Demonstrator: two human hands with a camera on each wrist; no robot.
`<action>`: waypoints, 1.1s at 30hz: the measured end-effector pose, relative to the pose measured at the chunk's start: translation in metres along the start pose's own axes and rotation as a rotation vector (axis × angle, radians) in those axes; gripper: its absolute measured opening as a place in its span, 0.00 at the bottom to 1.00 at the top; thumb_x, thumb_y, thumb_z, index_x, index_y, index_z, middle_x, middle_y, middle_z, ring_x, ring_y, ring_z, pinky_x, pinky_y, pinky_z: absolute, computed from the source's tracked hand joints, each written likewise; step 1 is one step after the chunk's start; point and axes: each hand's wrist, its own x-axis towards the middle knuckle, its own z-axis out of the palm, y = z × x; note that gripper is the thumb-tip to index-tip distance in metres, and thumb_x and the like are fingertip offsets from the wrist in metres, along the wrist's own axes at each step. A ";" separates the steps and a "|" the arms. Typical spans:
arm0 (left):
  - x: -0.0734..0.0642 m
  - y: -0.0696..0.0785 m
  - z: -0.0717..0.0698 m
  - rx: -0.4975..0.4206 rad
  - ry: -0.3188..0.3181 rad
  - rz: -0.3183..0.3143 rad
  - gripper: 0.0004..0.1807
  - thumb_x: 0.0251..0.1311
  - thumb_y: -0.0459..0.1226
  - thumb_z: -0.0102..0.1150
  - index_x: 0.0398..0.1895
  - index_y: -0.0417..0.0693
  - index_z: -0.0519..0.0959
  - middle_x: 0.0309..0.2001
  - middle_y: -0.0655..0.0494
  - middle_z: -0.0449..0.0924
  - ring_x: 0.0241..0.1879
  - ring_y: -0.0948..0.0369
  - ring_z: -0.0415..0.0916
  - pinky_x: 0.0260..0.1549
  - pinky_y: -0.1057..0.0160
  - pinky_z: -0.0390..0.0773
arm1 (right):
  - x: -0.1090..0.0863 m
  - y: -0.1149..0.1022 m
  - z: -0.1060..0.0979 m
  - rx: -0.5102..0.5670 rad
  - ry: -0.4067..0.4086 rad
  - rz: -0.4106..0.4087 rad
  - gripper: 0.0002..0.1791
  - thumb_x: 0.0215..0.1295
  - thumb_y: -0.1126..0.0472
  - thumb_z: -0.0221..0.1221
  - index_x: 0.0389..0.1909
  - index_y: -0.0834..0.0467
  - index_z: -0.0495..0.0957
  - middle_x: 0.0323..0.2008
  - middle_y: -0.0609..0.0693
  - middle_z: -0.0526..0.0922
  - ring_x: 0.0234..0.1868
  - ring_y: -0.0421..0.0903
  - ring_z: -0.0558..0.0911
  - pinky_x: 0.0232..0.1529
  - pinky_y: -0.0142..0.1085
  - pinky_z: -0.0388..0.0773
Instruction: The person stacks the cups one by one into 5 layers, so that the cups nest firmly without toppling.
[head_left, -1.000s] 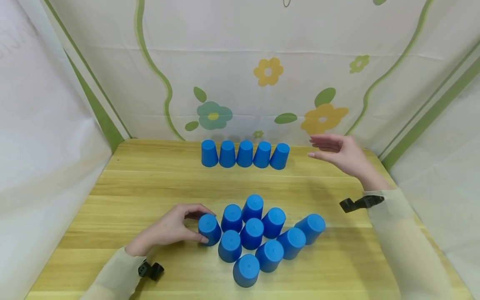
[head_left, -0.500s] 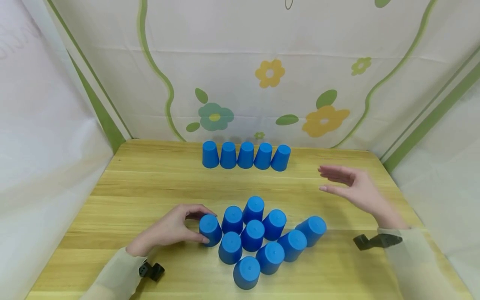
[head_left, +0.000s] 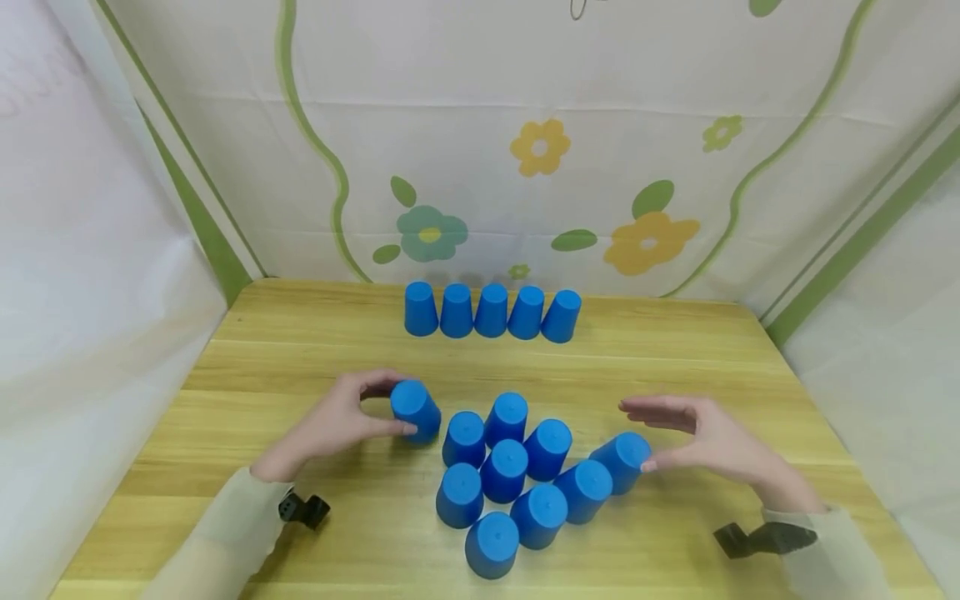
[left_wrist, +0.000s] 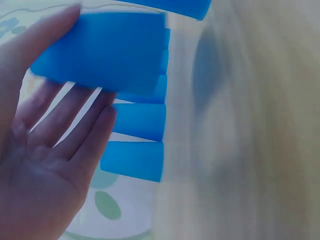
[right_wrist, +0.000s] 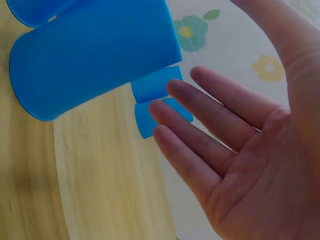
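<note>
My left hand (head_left: 341,421) grips an upside-down blue plastic cup (head_left: 415,410) between thumb and fingers, left of the group. In the left wrist view the held cup (left_wrist: 102,52) is raised off the table, with a shadow beside it. My right hand (head_left: 708,442) is spread, thumb and fingers apart, beside the rightmost cup (head_left: 624,461) of the group. Nothing lies in its palm in the right wrist view, where that cup (right_wrist: 100,55) is close to the fingertips (right_wrist: 172,87). Several more upside-down blue cups (head_left: 505,469) stand in the middle, narrow end up.
A row of several upside-down blue cups (head_left: 491,310) stands along the back of the wooden table (head_left: 300,358). Behind it hangs a white cloth (head_left: 450,150) with printed flowers. White cloth walls (head_left: 97,333) enclose both sides.
The left hand has lifted its cup and carried it slightly away from the group, toward the back. The right hand has come down and forward to the group's rightmost cup.
</note>
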 end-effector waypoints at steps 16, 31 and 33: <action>0.085 0.037 -0.040 0.124 0.279 0.158 0.29 0.57 0.41 0.77 0.62 0.47 0.81 0.55 0.54 0.83 0.55 0.54 0.80 0.57 0.50 0.78 | -0.010 -0.003 0.013 -0.044 -0.065 0.080 0.35 0.54 0.59 0.77 0.64 0.54 0.77 0.59 0.45 0.82 0.59 0.44 0.80 0.58 0.36 0.76; 0.142 0.018 -0.056 0.136 0.313 -0.007 0.33 0.62 0.47 0.72 0.67 0.46 0.74 0.60 0.49 0.78 0.57 0.49 0.77 0.58 0.48 0.77 | -0.012 0.007 0.018 -0.001 0.041 0.019 0.27 0.55 0.62 0.76 0.56 0.53 0.81 0.51 0.47 0.85 0.54 0.47 0.84 0.55 0.39 0.80; 0.146 0.016 -0.055 0.135 0.304 -0.016 0.34 0.62 0.47 0.72 0.68 0.45 0.74 0.60 0.48 0.78 0.57 0.48 0.77 0.58 0.48 0.77 | -0.012 0.008 0.020 0.000 0.053 0.028 0.27 0.55 0.61 0.77 0.56 0.53 0.81 0.51 0.46 0.86 0.53 0.47 0.84 0.55 0.38 0.80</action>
